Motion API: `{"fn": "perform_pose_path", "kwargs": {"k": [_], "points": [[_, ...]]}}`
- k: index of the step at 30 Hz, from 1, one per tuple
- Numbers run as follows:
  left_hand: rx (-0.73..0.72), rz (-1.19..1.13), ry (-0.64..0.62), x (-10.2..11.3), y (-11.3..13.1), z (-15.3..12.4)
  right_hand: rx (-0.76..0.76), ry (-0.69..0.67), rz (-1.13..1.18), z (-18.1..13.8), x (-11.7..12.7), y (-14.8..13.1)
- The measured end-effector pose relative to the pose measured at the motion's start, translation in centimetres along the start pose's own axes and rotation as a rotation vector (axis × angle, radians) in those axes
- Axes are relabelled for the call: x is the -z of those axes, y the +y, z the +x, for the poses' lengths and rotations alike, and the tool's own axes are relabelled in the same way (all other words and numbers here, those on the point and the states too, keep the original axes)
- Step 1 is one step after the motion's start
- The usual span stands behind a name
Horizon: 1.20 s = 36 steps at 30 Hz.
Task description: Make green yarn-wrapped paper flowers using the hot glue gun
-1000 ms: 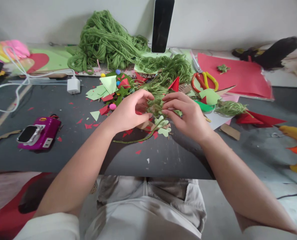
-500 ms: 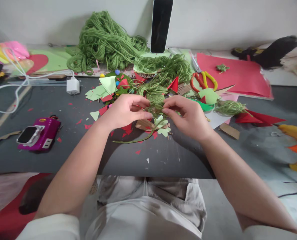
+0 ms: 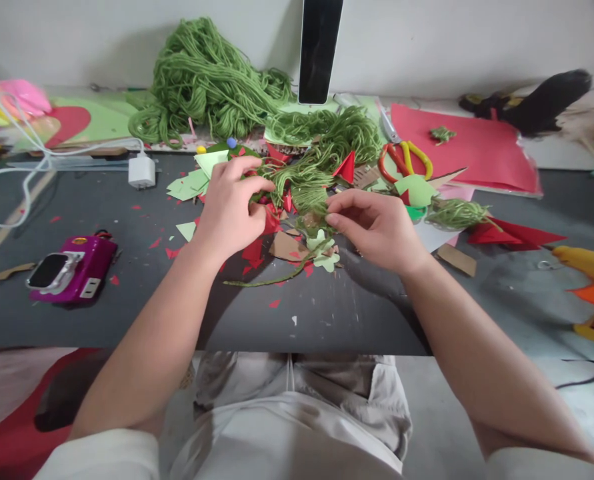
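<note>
Left hand (image 3: 231,210) above red paper scraps (image 3: 253,252), fingers spread wide and curved. Right hand (image 3: 371,227) at the side of the green yarn bundle (image 3: 311,199), thumb and index narrow; can't tell if strands are pinched. Yarn bundle lies mid-counter (image 3: 327,333); pale green paper flower (image 3: 321,251) nearer front edge, scissors (image 3: 411,160) toward back edge.

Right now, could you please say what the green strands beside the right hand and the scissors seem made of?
Green strands: likely matte yarn, being soft-edged and limp. Scissors: apparently metal blades, given their grey sheen; probably plastic handles, smooth and brightly coloured.
</note>
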<state>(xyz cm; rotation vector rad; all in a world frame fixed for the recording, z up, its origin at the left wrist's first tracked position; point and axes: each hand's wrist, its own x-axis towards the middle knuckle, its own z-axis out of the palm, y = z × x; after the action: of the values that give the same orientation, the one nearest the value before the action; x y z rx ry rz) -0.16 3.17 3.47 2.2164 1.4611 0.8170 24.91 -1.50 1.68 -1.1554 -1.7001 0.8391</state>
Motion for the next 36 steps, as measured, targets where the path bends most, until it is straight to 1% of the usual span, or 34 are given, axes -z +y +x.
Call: {"fn": "perform_pose_path", "kwargs": {"k": [1, 2, 4, 6, 7, 10, 12, 15, 23, 26, 30, 36], "points": [[0.015, -0.083, -0.014, 0.0, 0.4, -0.1, -0.01, -0.001, 0.003, 0.0, 0.0, 0.0], [0.044, -0.196, -0.058, -0.1, 0.8, -0.1, -0.018, -0.004, 0.005, 0.0, 0.0, -0.1], [0.125, -0.419, -0.192, -0.3, 1.4, -0.3, -0.026, -0.014, 0.009, 0.0, 0.1, -0.1], [0.183, -0.561, -0.303, -0.7, 1.7, -0.5, -0.022, -0.03, 0.012, 0.0, 0.1, -0.1], [0.195, -0.6, -0.328, -0.9, 1.8, -0.6, -0.013, -0.038, 0.01, 0.0, 0.1, -0.1], [0.209, -0.645, -0.313, -1.4, 1.8, -0.7, 0.047, -0.054, -0.02, 0.1, 0.1, 0.2], [0.22, -0.641, -0.29, -1.6, 1.7, -0.7, 0.101, -0.068, -0.062, 0.1, 0.1, 0.4], [0.235, -0.641, -0.292, -1.7, 1.6, -0.7, 0.143, -0.09, -0.125, 0.0, 0.1, 0.6], [0.284, -0.692, -0.325, -1.5, 2.2, -0.7, 0.116, -0.107, -0.141, -0.1, 0.0, 0.2], [0.27, -0.657, -0.312, -1.7, 2.3, -0.7, 0.122, -0.12, -0.132, -0.2, 0.0, 0.2], [0.263, -0.586, -0.316, -2.0, 2.0, -0.8, 0.087, -0.129, -0.132, -0.3, 0.0, 0.1], [0.249, -0.553, -0.298, -2.1, 1.8, -0.7, 0.043, -0.094, -0.102, -0.3, -0.2, -0.1]]}}
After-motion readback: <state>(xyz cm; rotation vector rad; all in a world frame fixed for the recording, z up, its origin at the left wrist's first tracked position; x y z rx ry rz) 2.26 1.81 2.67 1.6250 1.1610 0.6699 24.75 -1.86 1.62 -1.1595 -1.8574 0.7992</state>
